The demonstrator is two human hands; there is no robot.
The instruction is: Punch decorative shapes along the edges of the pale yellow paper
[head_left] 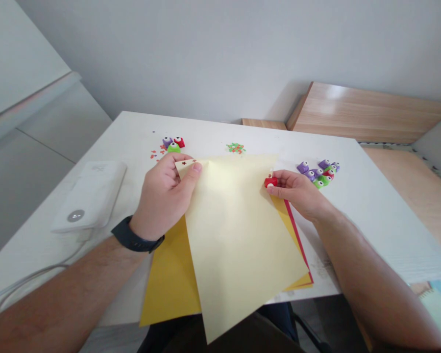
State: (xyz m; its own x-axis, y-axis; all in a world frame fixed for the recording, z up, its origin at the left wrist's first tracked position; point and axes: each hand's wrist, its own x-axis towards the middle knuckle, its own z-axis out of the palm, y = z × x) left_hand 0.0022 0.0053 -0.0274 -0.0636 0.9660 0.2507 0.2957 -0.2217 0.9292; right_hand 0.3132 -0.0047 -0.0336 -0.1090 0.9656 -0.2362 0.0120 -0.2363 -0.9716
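Our left hand (165, 193) pinches the star-cut corner of a pale yellow sheet (235, 245), and our right hand (297, 193) clamps a red punch (271, 182) on its right edge; the sheet overhangs the near edge of the table (382, 230).

The left hand (165, 196) pinches a corner of a pale yellow sheet (235, 235), with a small star shape beside the thumb. The right hand (301, 193) holds a red punch (270, 182) at the sheet's edge. A darker yellow sheet (169, 274) and a red sheet (297, 235) lie beneath. Other punches (318, 171) sit in two clusters on the desk (106, 147).
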